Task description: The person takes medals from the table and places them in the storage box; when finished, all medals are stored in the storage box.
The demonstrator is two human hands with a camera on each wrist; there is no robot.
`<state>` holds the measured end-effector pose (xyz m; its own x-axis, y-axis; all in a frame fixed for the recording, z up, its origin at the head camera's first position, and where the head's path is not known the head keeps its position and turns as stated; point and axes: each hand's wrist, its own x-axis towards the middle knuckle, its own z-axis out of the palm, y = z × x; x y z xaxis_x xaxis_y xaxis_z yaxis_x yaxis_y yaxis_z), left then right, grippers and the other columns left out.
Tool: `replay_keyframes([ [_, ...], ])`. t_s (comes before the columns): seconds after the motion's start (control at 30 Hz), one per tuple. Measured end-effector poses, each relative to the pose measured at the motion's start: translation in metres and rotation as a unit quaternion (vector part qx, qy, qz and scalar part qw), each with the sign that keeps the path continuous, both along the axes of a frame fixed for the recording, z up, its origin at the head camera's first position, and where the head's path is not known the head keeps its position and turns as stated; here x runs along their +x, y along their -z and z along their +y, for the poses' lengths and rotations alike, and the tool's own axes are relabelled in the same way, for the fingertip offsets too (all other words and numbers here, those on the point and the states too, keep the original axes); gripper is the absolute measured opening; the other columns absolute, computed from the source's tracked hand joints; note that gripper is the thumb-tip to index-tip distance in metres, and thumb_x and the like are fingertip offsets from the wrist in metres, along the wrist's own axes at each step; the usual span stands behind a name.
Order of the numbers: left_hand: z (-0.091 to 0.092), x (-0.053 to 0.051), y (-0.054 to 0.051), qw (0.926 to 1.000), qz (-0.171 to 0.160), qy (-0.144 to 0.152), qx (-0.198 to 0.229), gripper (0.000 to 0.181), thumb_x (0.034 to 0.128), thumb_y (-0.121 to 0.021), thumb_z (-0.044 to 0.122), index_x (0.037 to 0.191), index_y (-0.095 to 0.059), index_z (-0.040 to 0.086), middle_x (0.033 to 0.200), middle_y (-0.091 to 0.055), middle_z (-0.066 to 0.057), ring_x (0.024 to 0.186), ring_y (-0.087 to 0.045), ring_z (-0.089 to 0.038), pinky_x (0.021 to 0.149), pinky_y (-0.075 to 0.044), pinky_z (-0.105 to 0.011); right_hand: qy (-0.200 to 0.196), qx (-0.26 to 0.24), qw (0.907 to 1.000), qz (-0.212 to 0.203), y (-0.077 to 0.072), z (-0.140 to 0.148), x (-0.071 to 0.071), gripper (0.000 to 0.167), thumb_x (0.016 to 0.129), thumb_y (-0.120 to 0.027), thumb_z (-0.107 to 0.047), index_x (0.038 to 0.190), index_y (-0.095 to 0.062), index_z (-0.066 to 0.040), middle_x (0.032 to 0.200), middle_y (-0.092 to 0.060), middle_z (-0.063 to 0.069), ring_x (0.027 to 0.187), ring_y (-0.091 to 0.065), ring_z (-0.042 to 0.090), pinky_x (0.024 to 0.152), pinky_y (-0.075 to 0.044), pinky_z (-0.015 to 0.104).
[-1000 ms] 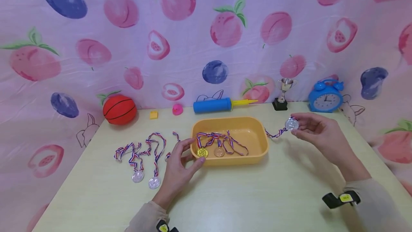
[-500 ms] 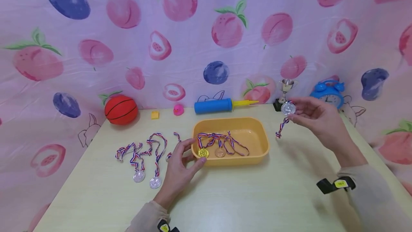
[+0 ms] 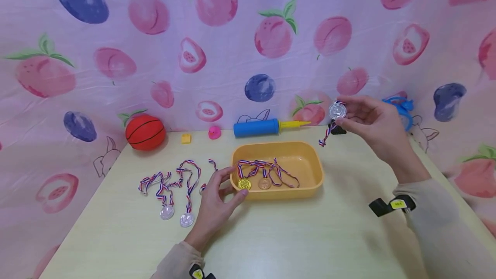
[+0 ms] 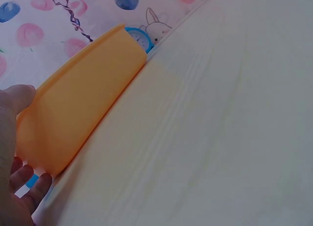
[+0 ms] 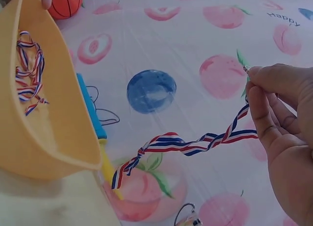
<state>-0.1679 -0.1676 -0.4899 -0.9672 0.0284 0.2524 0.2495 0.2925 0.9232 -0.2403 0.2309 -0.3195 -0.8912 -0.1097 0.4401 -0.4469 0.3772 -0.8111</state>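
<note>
Right hand [image 3: 373, 125]: pinching a silver medal [image 3: 337, 110] by its edge, twisted ribbon [image 5: 168, 142] dangling free.
Left hand [image 3: 218, 203]: gripping the yellow tray [image 3: 280, 194] at its 8 o'clock corner, thumb at the near rim.
Where the held medal is: up in the air, roughly 1:30 from the tray's middle.
Inside the tray: gold medal [image 3: 244, 184] near 8 o'clock, bronze medal [image 3: 265, 183] near 7, ribbons kinda jumbled.
On the table: two loose silver medals [image 3: 187, 220] out around 8.
Back edge: basketball [image 3: 145, 132] at 10, blue pump [image 3: 255, 128] at 11, alarm clock [image 3: 405, 106] at 2, mostly behind the hand.
What could go wrong: ribbon looks close to the trophy base [image 3: 339, 130], so imo a sideways swing might snag the trophy and tip it. That edge-only pinch could slip too.
Vs half a second ago: medal's higher, shifted toward 10-11, now hiding the trophy's cup in the head view; tray and left hand haven't budged.
</note>
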Motion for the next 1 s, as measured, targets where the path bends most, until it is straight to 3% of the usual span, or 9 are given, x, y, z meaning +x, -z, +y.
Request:
replay_keyframes([
  [0.13,0.001,0.0,-0.001,1.0,-0.003,-0.001,-0.002,0.07,0.0989,-0.088,0.02,0.159,-0.054,0.013,0.16,-0.056,-0.01,0.144,-0.061,-0.03,0.111,-0.061,-0.041,0.007,0.003,0.9999,0.009,-0.005,-0.008,-0.002,0.048,0.101,-0.084,-0.011,0.147,-0.072,-0.016,0.119,-0.076,-0.004,0.101,-0.076,0.009,0.091,-0.061,0.014],
  [0.5,0.001,0.0,0.0,1.0,-0.005,-0.001,0.004,0.07,0.0985,-0.089,0.019,0.159,-0.054,0.015,0.16,-0.056,-0.01,0.144,-0.061,-0.03,0.11,-0.061,-0.039,-0.043,-0.032,0.9985,0.008,-0.014,-0.03,-0.003,0.05,0.1,-0.083,-0.003,0.147,-0.072,-0.013,0.12,-0.078,-0.003,0.103,-0.077,0.013,0.092,-0.063,0.017],
  [1.0,0.0,0.0,-0.001,1.0,-0.004,0.0,0.004,0.07,0.099,-0.088,0.02,0.159,-0.054,0.013,0.16,-0.055,-0.01,0.144,-0.061,-0.031,0.11,-0.061,-0.038,-0.077,-0.041,0.9962,-0.011,0.003,-0.054,-0.006,0.049,0.1,-0.083,-0.003,0.146,-0.072,-0.013,0.114,-0.074,0.005,0.098,-0.075,0.019,0.087,-0.067,0.025],
])
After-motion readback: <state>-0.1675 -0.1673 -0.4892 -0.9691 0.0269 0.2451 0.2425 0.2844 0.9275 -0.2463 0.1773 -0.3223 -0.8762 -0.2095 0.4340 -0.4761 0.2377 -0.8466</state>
